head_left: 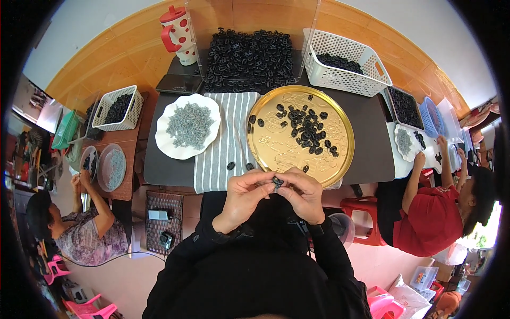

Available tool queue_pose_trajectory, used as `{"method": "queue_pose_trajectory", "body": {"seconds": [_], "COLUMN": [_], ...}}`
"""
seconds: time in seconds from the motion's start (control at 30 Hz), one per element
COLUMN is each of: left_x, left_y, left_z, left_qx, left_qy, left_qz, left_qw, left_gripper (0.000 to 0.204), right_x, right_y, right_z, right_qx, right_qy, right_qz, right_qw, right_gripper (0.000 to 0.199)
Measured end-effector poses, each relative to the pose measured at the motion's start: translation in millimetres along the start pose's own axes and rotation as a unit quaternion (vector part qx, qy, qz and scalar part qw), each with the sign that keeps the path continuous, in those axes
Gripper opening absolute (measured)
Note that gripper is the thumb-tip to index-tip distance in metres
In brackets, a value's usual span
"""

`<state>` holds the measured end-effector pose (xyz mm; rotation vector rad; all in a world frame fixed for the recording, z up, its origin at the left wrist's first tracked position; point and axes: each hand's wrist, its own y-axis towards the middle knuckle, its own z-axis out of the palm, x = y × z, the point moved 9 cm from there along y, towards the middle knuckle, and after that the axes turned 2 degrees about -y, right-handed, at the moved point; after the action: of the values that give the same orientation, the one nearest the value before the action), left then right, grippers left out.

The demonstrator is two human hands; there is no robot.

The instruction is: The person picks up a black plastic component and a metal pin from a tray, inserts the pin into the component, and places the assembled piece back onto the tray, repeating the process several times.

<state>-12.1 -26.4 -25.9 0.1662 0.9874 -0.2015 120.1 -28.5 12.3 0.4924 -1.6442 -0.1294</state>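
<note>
At the near edge of the table, the fingertips of my left hand (244, 198) and my right hand (304, 194) pinch a small black plastic piece (277, 181) between them. Fingers cover much of it. Just beyond, a round gold tray (265, 139) carries a loose pile of small black oval pieces (308, 127). Two more black pieces (230, 166) lie on the grey-and-white striped cloth (208, 175) left of my hands. A wavy-edged white plate (166, 142) at the left holds a heap of small grey pieces (191, 126), too fine to make out.
Behind the tray stands a clear bin full of black pieces (249, 58), with a white perforated basket (345, 82) to its right. A dark phone (179, 83) and a red-lidded tumbler (180, 40) stand at back left. Co-workers sit at the left (95, 228) and right (433, 218).
</note>
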Motion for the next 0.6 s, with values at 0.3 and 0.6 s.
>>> {"method": "queue_pose_trajectory", "body": {"seconds": [0.3, 0.6], "left_x": [-7.1, -4.9], "left_y": [-1.8, -1.6], "left_z": [5.5, 3.6], "left_qx": [0.022, 0.016], "left_qy": [0.042, 0.042], "left_qz": [0.034, 0.015], "left_qw": [0.998, 0.999], "left_gripper": [0.027, 0.025], "right_x": [3.6, 8.5], "right_y": [-4.2, -8.3], "right_z": [-1.5, 1.3], "right_qx": [-0.020, -0.053], "right_qy": [0.003, 0.011], "right_qz": [-0.009, -0.020], "right_qw": [1.000, 0.998], "right_gripper": [0.035, 0.035]}}
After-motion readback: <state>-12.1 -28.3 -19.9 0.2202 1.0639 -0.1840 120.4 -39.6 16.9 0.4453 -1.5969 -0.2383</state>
